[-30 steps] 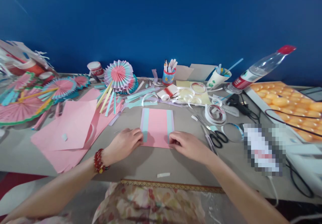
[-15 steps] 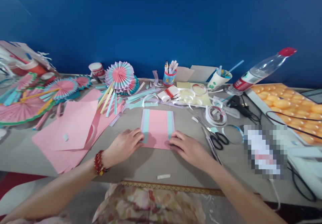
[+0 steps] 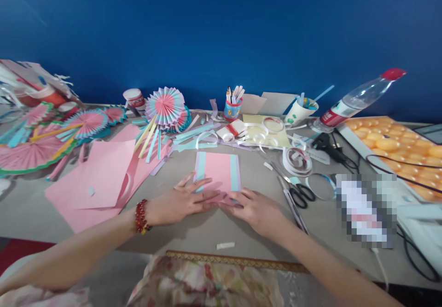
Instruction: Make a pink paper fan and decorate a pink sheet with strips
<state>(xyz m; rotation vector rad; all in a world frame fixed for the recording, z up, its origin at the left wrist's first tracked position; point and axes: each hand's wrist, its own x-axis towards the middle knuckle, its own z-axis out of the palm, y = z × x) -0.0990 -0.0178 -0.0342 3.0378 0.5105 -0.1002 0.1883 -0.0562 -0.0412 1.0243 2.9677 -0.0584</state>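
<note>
A pink sheet of paper (image 3: 217,171) with light blue and lilac strips along its left and right sides lies in front of me. My left hand (image 3: 188,201) rests across the sheet's near left part, fingers spread and pressing down, a beaded bracelet at its wrist. At the near right edge, my right hand (image 3: 253,208) has its fingers curled over the paper, the thumb reaching left along that edge. The near edge looks slightly lifted or bent, partly hidden by both hands. The fingertips of the two hands almost meet.
Black-handled scissors (image 3: 299,194) and a roll of tape (image 3: 297,161) lie to the right, near a glue gun (image 3: 328,146). A plastic bottle (image 3: 355,102) leans at the back. Pink sheets (image 3: 103,173) and a pleated paper fan (image 3: 165,107) are left. A white scrap (image 3: 225,245) lies near the front.
My left hand has slid right onto the sheet and spread its fingers. My right hand has shifted slightly left along the near edge, which now looks bent.
</note>
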